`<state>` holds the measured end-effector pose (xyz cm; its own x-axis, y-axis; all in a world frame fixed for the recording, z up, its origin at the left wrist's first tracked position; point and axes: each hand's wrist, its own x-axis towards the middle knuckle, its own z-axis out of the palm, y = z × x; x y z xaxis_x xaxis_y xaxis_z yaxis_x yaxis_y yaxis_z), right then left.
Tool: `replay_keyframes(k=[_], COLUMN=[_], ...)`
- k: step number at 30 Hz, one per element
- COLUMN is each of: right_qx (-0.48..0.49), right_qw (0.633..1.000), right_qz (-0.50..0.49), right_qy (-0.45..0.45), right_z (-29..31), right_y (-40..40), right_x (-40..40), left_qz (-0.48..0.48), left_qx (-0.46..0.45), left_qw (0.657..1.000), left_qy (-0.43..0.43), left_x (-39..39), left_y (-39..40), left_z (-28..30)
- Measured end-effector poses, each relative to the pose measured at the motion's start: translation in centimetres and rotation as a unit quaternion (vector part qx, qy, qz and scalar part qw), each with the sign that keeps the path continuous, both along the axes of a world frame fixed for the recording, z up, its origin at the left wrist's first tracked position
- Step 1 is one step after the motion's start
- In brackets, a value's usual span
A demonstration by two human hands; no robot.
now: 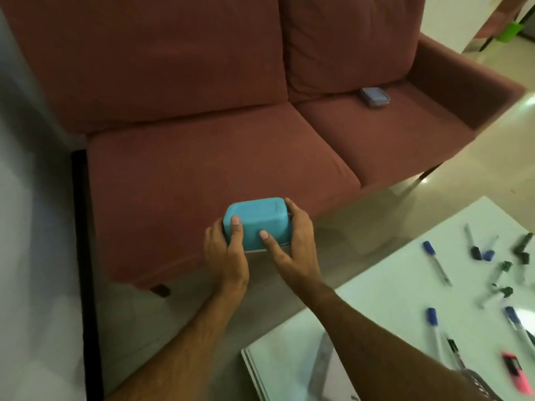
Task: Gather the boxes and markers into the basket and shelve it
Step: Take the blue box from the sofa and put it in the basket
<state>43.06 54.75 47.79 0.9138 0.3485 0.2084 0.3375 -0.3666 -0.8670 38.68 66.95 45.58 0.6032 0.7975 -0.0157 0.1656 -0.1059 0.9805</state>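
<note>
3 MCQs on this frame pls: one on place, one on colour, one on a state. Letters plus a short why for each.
1. Where does the small grey-blue lidded box lie?
A. on the sofa's right seat cushion
B. on the white table
C. on the floor

2. What colour is the rounded plastic box held between the hands?
A. red
B. turquoise
C. yellow

3. How is that turquoise box held?
A. by the left hand alone
B. by neither hand, it rests alone on the table
C. by both hands, one at each end

Key:
1 A, it sits on the red-brown sofa near the right armrest.
2 B, its top and sides show turquoise.
3 C, the left hand grips its left end and the right hand its right end, thumbs on top, at the front edge of the sofa seat.
</note>
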Motion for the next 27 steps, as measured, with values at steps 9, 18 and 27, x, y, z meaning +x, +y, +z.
replay_keyframes(k=[9,18,27], right_qx=[-0.06,-0.133,-0.211], right_qw=[0.997,0.988,0.961], right_qz=[0.025,-0.073,-0.164], right_qy=[-0.038,-0.015,0.078], right_z=[0.0,-0.4,-3.5], right_y=[-19.5,-37.9,-42.0], right_x=[-7.0,-14.8,-17.3], left_qz=[0.003,-0.097,-0.158], left_qx=[-0.04,-0.012,0.07], left_qw=[0.999,0.988,0.965], left_qy=[0.011,0.117,0.195], left_x=[-7.2,-14.8,-19.6], left_y=[-18.1,-35.9,-41.3], left_z=[0.3,0.0,-2.4])
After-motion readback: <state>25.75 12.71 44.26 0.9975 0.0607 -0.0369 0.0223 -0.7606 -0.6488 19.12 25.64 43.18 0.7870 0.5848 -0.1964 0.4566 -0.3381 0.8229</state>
